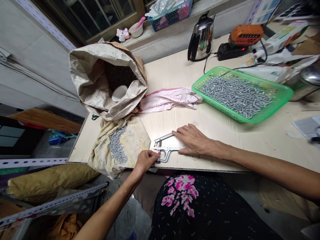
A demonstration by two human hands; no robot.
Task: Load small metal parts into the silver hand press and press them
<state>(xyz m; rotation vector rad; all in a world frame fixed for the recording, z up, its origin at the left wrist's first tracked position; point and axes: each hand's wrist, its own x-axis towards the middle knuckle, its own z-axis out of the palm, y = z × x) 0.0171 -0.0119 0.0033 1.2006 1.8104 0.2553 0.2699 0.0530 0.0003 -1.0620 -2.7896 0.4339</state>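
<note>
Silver snap-fastener pliers (169, 150) lie near the table's front edge, jaws pointing left, with a spring and a red piece at the jaw. My right hand (193, 140) grips the handles, fingers over the upper one and thumb by the lower; the handles are spread. At the jaw end, my left hand (147, 158) is closed in a pinch, and whatever sits between its fingertips is too small to name. Left of that hand, a pile of small silver metal pieces (117, 148) rests on a patterned yellowish cloth (137, 135).
A green plastic basket (280, 103) holds many slim silver metal pieces. Behind the cloth stands an open woven sack (87, 80) with a white scoop-like dish (119, 93) inside. A pink-white towel (170, 100), steel kettle (202, 38) and orange battery (246, 34) on a charger are farther back.
</note>
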